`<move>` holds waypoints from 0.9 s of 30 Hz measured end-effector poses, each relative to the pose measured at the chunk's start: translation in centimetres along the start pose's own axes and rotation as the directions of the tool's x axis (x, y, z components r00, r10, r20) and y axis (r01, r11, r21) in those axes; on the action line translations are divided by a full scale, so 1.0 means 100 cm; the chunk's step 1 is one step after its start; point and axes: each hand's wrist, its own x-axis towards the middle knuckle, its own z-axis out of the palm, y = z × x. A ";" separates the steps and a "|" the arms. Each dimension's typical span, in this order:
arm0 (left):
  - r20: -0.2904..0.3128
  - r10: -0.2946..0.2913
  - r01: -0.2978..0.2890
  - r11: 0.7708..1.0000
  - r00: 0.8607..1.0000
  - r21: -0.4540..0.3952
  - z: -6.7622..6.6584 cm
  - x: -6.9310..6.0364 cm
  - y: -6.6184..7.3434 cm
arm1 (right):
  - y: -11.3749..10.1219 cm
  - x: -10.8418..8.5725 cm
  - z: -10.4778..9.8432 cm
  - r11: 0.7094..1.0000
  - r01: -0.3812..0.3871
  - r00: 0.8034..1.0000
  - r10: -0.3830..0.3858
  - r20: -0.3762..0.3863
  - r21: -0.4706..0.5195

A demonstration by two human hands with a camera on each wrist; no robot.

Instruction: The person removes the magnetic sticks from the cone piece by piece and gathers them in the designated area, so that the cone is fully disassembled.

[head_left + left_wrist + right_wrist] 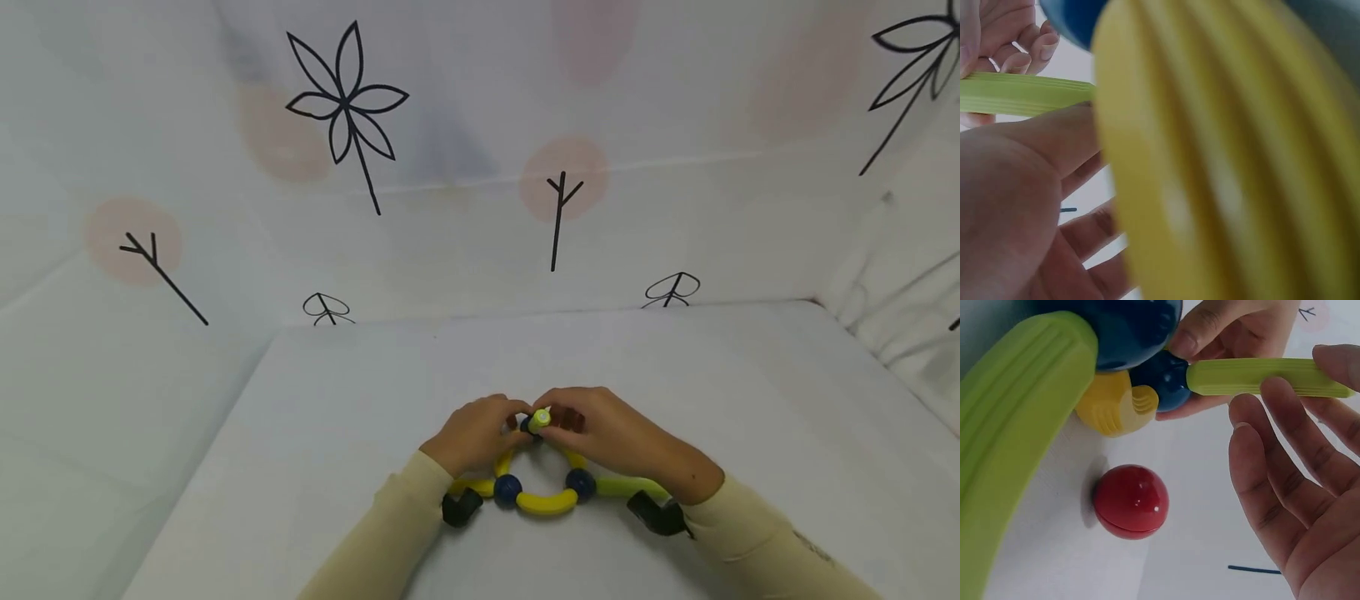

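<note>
A ring of curved yellow building sticks [547, 503] and blue balls [507, 491] lies on the table. At its far side my left hand [480, 433] grips a blue ball [1163, 381], thumb against it. A straight green stick [1254, 376] stands up from that ball. My right hand [611, 429] pinches this stick between thumb and fingers, its other fingers loosely bent, as the right wrist view shows. A ribbed yellow stick [1222, 150] fills much of the left wrist view, hiding some left fingers.
Another green stick [630, 486] extends right from the ring, under my right wrist. A yellow stick [472, 486] extends left. A red ball [1130, 501] rests on the white table [360, 375]. Patterned white walls [450, 250] enclose the table's back and sides.
</note>
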 end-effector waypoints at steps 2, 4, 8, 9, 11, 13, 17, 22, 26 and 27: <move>0.004 0.002 -0.002 1.000 1.000 0.001 0.001 0.000 -0.002 | 0.001 0.000 0.002 1.000 -0.001 1.000 0.001 0.008 0.001; 0.007 0.003 -0.003 1.000 1.000 -0.002 0.003 0.000 -0.003 | 0.002 0.000 0.004 1.000 0.002 1.000 -0.002 0.016 0.004; -0.013 0.010 -0.010 1.000 1.000 -0.011 0.004 0.000 -0.005 | 0.005 0.001 0.006 1.000 0.026 1.000 -0.026 0.014 -0.003; -0.019 0.011 -0.011 1.000 1.000 -0.013 0.003 0.000 -0.005 | 0.006 0.002 0.006 1.000 0.031 0.999 -0.031 0.012 -0.004; -0.023 0.009 -0.009 1.000 1.000 -0.015 0.003 0.001 -0.004 | 0.006 0.002 0.006 0.999 0.032 0.999 -0.032 0.009 -0.002; -0.018 -0.001 0.001 1.000 1.000 -0.010 0.003 0.001 -0.004 | 0.005 0.002 0.006 1.000 0.018 1.000 -0.018 0.015 0.015; -0.025 -0.008 0.009 0.999 1.000 0.037 0.004 0.001 -0.001 | 0.003 0.002 0.004 1.000 -0.021 1.000 0.021 0.006 0.005; -0.054 -0.004 0.009 0.997 0.999 0.082 0.003 0.002 0.001 | 0.001 0.004 0.001 0.996 -0.063 0.998 0.060 -0.037 -0.069; -0.037 -0.012 0.015 0.996 0.999 0.085 0.003 0.002 0.002 | -0.002 0.003 -0.002 0.996 -0.076 0.996 0.073 -0.061 -0.051; -0.034 -0.011 0.014 0.996 0.999 0.084 0.003 0.002 0.002 | -0.004 0.002 -0.003 0.996 -0.073 0.993 0.068 -0.091 -0.044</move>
